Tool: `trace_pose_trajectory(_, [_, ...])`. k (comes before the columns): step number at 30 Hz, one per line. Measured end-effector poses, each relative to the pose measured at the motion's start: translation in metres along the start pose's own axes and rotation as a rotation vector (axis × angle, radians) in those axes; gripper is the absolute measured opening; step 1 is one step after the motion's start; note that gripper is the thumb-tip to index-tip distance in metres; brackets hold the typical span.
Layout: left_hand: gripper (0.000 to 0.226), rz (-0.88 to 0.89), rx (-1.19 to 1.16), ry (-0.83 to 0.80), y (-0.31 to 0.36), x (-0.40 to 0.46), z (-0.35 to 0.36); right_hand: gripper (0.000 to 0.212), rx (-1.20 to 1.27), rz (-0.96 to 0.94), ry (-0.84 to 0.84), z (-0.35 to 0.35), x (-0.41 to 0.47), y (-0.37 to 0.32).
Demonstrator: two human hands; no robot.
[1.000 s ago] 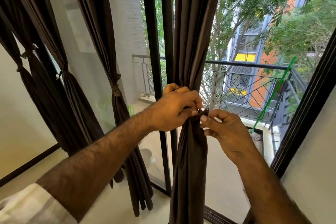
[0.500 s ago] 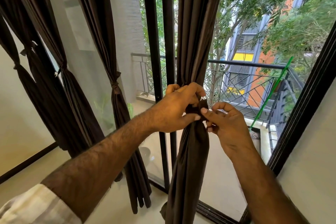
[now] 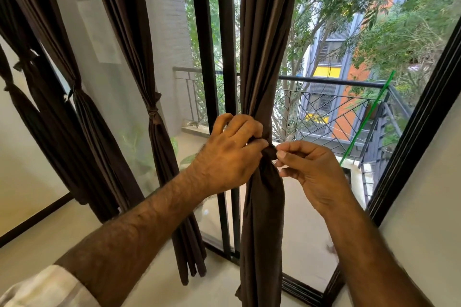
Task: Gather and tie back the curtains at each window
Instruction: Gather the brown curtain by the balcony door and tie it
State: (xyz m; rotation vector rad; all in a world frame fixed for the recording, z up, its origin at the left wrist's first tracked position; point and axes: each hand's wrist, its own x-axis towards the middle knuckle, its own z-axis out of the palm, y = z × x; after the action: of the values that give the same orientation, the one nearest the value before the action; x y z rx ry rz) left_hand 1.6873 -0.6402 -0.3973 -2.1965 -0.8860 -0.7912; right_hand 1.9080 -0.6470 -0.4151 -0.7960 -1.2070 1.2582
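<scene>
Tall dark-framed windows (image 3: 225, 32) look out on a railed balcony (image 3: 331, 81) and trees. At centre frame hangs a gathered brown curtain (image 3: 264, 32), cinched at mid-height by a tie band (image 3: 270, 152). The left hand (image 3: 224, 159) curls round the bunched fabric, thumb on the band; the right hand (image 3: 314, 169) pinches the band's end. At left hang curtains already tied (image 3: 154, 117).

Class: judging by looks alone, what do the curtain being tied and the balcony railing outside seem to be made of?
Curtain: apparently woven fabric, dark brown with a slight sheen; it falls in soft folds and bunches where the hands gather it.
Balcony railing: probably painted metal, with thin rigid dark bars.
</scene>
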Motion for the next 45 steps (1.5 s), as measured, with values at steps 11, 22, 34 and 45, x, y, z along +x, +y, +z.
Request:
trace_pose_trajectory(11, [0.020, -0.179, -0.533, -0.421, -0.020, 0.021, -0.018, 0.019, -0.198, -0.118, -0.134, -0.005, 0.030, -0.024])
trace_pose_trajectory(22, [0.023, -0.129, -0.377, -0.225, -0.021, 0.028, -0.019, 0.021, -0.336, -0.219, -0.071, -0.001, 0.028, -0.004])
trace_pose_trajectory(34, [0.009, 0.117, -0.145, 0.083, -0.014, 0.010, 0.000, 0.051, -0.275, -0.135, -0.004, -0.008, 0.034, 0.000])
trace_pose_trajectory(45, [0.017, 0.117, -0.076, 0.158, -0.008, -0.020, 0.003, 0.024, -0.365, -0.181, 0.207, -0.009, 0.045, -0.003])
